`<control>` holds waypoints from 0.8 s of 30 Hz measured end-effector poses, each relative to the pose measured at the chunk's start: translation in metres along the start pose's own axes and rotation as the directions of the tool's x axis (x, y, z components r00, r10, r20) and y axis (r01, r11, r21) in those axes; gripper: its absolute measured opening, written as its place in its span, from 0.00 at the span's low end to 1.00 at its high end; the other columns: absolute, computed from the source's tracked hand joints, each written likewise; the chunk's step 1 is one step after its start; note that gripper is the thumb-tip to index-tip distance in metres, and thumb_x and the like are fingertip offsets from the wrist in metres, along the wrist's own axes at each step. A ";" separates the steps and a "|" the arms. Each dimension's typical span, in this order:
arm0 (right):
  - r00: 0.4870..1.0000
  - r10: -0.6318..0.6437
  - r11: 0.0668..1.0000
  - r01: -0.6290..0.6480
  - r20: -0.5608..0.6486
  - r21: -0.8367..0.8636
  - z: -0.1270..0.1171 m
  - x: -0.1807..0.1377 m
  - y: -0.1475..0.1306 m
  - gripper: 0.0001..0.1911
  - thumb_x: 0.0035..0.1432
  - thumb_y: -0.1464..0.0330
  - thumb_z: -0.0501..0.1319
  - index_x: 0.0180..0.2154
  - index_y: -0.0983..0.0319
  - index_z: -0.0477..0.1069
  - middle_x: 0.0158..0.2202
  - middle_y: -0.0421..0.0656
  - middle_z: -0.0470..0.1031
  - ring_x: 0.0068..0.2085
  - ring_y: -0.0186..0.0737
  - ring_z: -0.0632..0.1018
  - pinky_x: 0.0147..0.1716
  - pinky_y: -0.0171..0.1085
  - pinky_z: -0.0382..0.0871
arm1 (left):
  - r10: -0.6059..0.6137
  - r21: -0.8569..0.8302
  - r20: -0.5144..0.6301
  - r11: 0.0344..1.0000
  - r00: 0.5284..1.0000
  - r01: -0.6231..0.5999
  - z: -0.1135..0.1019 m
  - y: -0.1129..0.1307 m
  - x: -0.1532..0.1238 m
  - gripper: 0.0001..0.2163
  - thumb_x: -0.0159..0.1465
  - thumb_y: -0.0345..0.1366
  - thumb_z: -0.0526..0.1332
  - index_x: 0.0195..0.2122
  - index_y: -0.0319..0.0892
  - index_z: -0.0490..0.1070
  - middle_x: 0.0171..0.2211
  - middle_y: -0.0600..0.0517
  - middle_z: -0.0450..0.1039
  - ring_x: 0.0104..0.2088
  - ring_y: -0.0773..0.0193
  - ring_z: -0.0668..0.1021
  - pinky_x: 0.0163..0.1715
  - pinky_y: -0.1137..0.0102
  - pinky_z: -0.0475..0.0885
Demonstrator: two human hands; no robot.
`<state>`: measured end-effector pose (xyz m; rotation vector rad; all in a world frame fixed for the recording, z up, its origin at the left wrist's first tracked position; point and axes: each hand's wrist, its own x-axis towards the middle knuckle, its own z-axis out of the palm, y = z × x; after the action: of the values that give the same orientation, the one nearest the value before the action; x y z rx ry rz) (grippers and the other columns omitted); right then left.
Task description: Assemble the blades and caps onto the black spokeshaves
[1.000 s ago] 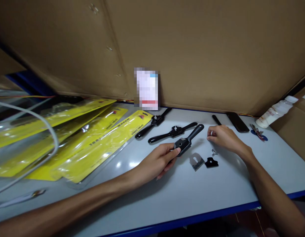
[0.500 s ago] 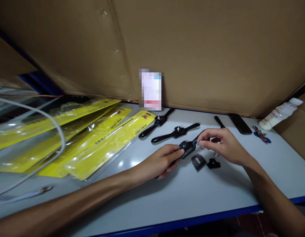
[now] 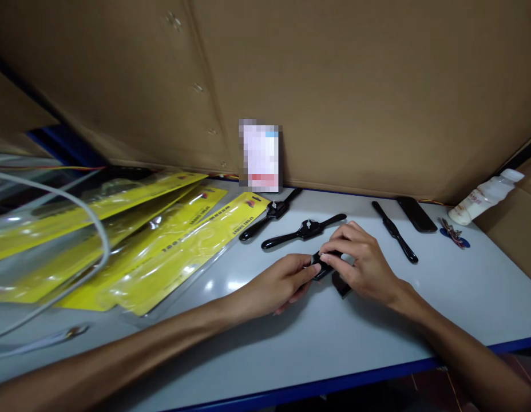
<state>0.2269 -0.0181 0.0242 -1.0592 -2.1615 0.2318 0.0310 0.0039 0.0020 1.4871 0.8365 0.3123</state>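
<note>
My left hand (image 3: 286, 280) is closed round one end of a black spokeshave (image 3: 323, 271), its thumb resting on the middle part. Over that same middle part my right hand (image 3: 364, 260) has its thumb and fingertips pinched together. Whatever small piece they hold is hidden. Just below the right hand a dark flat blade (image 3: 341, 285) lies on the table, partly covered. Two black spokeshaves with wing screws, one nearer (image 3: 309, 229) and one farther back (image 3: 274, 210), lie beyond my hands. A bare black spokeshave body (image 3: 395, 233) rests to the right.
Yellow-backed clear blister packs (image 3: 205, 240) are heaped on the left, with a white cable (image 3: 103, 229) across them. At the right lie a black phone (image 3: 417, 215), keys (image 3: 453, 233) and a leaning bottle (image 3: 484, 197). A cardboard wall (image 3: 355, 103) closes off the back.
My right hand has moved left, from beside the spokeshave's far handle onto its middle. It now covers part of the loose blade and the small black plate, and the bare body behind shows fully.
</note>
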 end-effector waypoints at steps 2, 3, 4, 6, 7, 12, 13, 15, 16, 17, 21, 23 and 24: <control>0.999 0.033 0.999 -0.033 0.003 -0.002 0.003 0.000 -0.002 0.05 0.65 0.73 0.62 0.34 0.62 0.76 0.33 0.43 0.74 0.37 0.42 0.70 0.39 0.42 0.64 | 0.010 0.015 0.010 1.000 1.000 -0.011 0.001 0.000 -0.001 0.19 0.63 0.58 0.55 0.32 0.46 0.60 0.16 0.65 0.57 0.11 0.75 0.57 0.08 0.80 0.55; 0.999 0.050 0.999 -0.050 0.004 -0.004 0.004 0.000 -0.002 0.06 0.64 0.73 0.62 0.34 0.62 0.76 0.33 0.43 0.74 0.37 0.41 0.70 0.40 0.42 0.64 | 0.014 0.015 0.013 1.000 1.000 -0.014 0.001 0.001 -0.001 0.19 0.63 0.58 0.54 0.34 0.45 0.61 0.16 0.65 0.57 0.11 0.75 0.57 0.08 0.80 0.55; 0.998 0.068 0.998 -0.068 0.005 -0.008 0.006 0.000 -0.004 0.06 0.64 0.73 0.61 0.33 0.61 0.75 0.33 0.42 0.73 0.37 0.42 0.70 0.40 0.42 0.64 | 0.015 0.011 0.012 1.000 1.000 -0.015 0.001 0.002 -0.002 0.19 0.64 0.58 0.55 0.36 0.45 0.62 0.16 0.66 0.57 0.11 0.75 0.57 0.08 0.80 0.54; 0.995 0.096 0.995 -0.096 -0.004 -0.027 0.009 0.000 -0.006 0.07 0.64 0.73 0.60 0.32 0.61 0.72 0.32 0.42 0.73 0.37 0.42 0.69 0.41 0.43 0.64 | 0.008 0.001 0.008 1.000 1.000 -0.008 0.001 0.004 -0.003 0.18 0.64 0.56 0.55 0.39 0.45 0.62 0.17 0.66 0.56 0.12 0.74 0.56 0.08 0.80 0.54; 0.994 0.107 0.993 -0.107 -0.012 -0.044 0.011 0.000 -0.007 0.08 0.64 0.73 0.58 0.31 0.61 0.71 0.32 0.42 0.73 0.37 0.43 0.69 0.41 0.43 0.64 | 0.002 -0.002 0.009 1.000 1.000 -0.002 0.000 0.005 -0.004 0.17 0.64 0.55 0.55 0.39 0.45 0.62 0.17 0.66 0.56 0.13 0.74 0.55 0.08 0.80 0.54; 0.994 0.106 0.980 -0.108 -0.018 -0.166 0.017 -0.002 -0.010 0.10 0.65 0.72 0.53 0.30 0.59 0.66 0.33 0.45 0.72 0.38 0.45 0.68 0.40 0.45 0.63 | -0.021 -0.025 0.025 0.999 0.999 0.022 -0.001 0.004 -0.003 0.14 0.67 0.52 0.53 0.35 0.46 0.61 0.17 0.64 0.57 0.13 0.74 0.55 0.08 0.80 0.52; 0.995 0.096 0.980 -0.098 -0.022 -0.174 0.018 -0.002 -0.010 0.10 0.66 0.71 0.53 0.31 0.59 0.66 0.33 0.45 0.72 0.38 0.45 0.68 0.40 0.45 0.63 | -0.022 -0.032 0.025 0.999 0.999 0.023 -0.001 0.003 -0.003 0.14 0.67 0.51 0.53 0.34 0.46 0.61 0.17 0.64 0.57 0.13 0.74 0.55 0.08 0.80 0.52; 0.998 0.055 0.984 -0.061 -0.035 -0.170 0.019 -0.003 -0.009 0.09 0.66 0.72 0.53 0.32 0.60 0.67 0.34 0.45 0.73 0.38 0.45 0.69 0.40 0.44 0.63 | -0.020 -0.047 0.019 0.999 1.000 0.021 -0.002 0.002 -0.003 0.13 0.68 0.50 0.54 0.33 0.46 0.61 0.17 0.64 0.57 0.13 0.74 0.55 0.08 0.79 0.51; 0.999 0.023 0.986 -0.029 -0.039 -0.167 0.020 -0.004 -0.008 0.09 0.67 0.72 0.52 0.33 0.60 0.67 0.34 0.45 0.73 0.38 0.44 0.69 0.41 0.44 0.63 | -0.019 -0.053 0.015 0.998 1.000 0.020 -0.002 0.002 -0.003 0.13 0.68 0.50 0.54 0.33 0.46 0.60 0.17 0.64 0.57 0.13 0.74 0.55 0.08 0.79 0.50; 0.999 -0.013 0.986 0.006 -0.039 -0.164 0.020 -0.004 -0.008 0.09 0.67 0.73 0.52 0.34 0.60 0.68 0.35 0.46 0.73 0.39 0.44 0.70 0.41 0.44 0.63 | -0.019 -0.059 0.013 0.998 1.000 0.020 -0.002 0.002 -0.003 0.13 0.68 0.49 0.54 0.32 0.46 0.60 0.17 0.64 0.57 0.13 0.73 0.54 0.08 0.79 0.50; 0.994 -0.106 0.986 0.101 -0.026 -0.131 0.019 -0.004 -0.005 0.12 0.68 0.75 0.51 0.34 0.62 0.70 0.34 0.46 0.73 0.37 0.43 0.70 0.39 0.43 0.64 | -0.030 -0.076 0.023 0.997 0.999 0.031 -0.003 0.006 -0.004 0.13 0.68 0.49 0.55 0.34 0.46 0.62 0.16 0.64 0.57 0.12 0.73 0.54 0.08 0.78 0.49; 0.992 -0.120 0.991 0.119 -0.027 -0.061 0.018 -0.003 -0.003 0.12 0.69 0.75 0.51 0.35 0.62 0.71 0.33 0.46 0.73 0.36 0.42 0.70 0.39 0.43 0.65 | -0.035 -0.084 0.024 0.996 0.999 0.036 -0.005 0.007 -0.004 0.13 0.68 0.49 0.55 0.34 0.46 0.62 0.17 0.64 0.57 0.12 0.73 0.54 0.08 0.79 0.49; 0.993 -0.117 0.993 0.116 -0.033 -0.018 0.018 -0.002 -0.003 0.12 0.69 0.75 0.51 0.35 0.62 0.71 0.33 0.45 0.74 0.36 0.42 0.71 0.39 0.42 0.66 | -0.039 -0.087 0.026 0.995 0.999 0.041 -0.005 0.008 -0.004 0.12 0.68 0.48 0.55 0.34 0.46 0.62 0.17 0.64 0.57 0.13 0.73 0.54 0.08 0.79 0.49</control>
<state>0.2145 -0.0190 0.0110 -0.9354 -2.1893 0.1419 0.0272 0.0058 0.0115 1.3884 0.8223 0.2975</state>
